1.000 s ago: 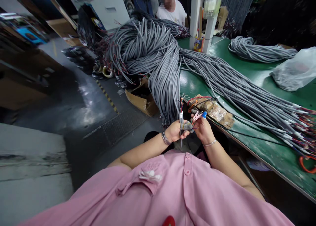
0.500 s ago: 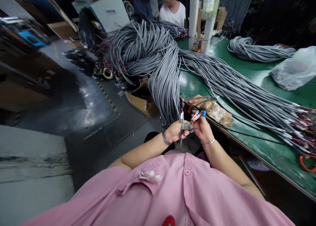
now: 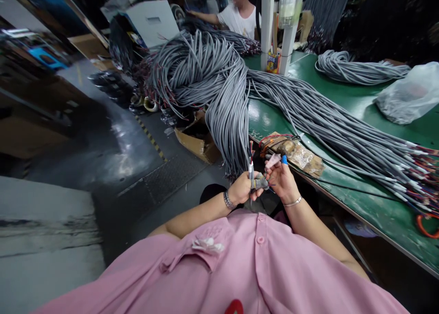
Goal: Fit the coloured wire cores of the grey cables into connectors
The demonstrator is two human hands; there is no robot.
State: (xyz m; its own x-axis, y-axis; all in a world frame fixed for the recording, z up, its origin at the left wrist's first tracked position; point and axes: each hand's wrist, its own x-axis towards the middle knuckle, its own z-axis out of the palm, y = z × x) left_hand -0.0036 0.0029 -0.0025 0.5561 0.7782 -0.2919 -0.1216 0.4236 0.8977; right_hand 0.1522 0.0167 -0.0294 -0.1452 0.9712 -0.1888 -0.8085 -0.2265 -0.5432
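In front of my lap, my left hand is closed around a grey cable. The cable stands upright, and thin coloured wires fan from its stripped upper end above a white band. A grey finger cover wraps the thumb side of this hand. Close by on the right, my right hand has its fingers bent around a small pale pink clip, blurred by motion. A blue finger cover caps one of its fingertips. Short wire ends show between the two hands.
A large bundle of grey cables drapes over the edge of the green table. Behind my right hand lies a taped board with wires. A plastic bag, an open carton and a co-worker are also around.
My right hand has shifted slightly right and down, its palm turning more into view, and the pink clip has tilted. My left hand keeps the cable. The co-worker's arm now reaches out sideways.
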